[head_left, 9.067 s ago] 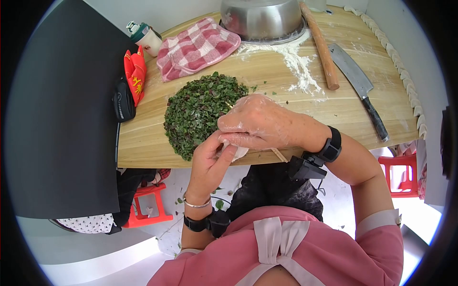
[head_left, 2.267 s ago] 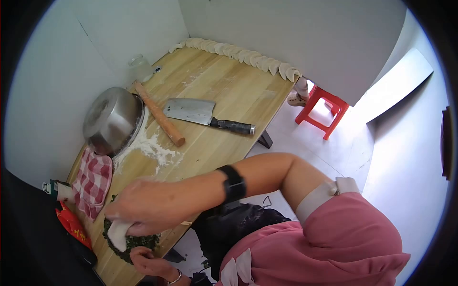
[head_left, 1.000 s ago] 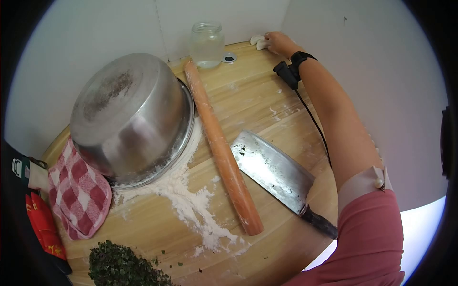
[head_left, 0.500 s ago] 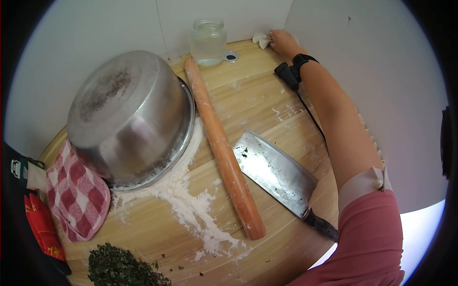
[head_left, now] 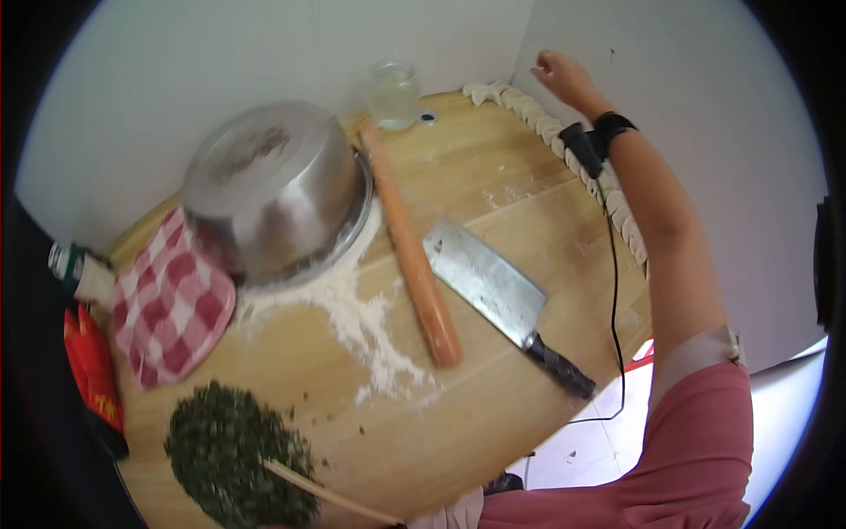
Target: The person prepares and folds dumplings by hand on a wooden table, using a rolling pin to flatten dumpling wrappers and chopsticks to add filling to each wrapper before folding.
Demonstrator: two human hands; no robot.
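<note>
Pale walls back your wooden counter. Toward upper right, your right hand hangs curled near the row of dumplings; whether it holds anything can't be told. Your left hand is out of view. You seem to be laying dumplings out; the next move calls for keeping clear of that row.

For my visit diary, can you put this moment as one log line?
right hand: raised near dumpling row, nothing seen held | left hand: not visible | chopsticks: tips on chopped greens
</note>
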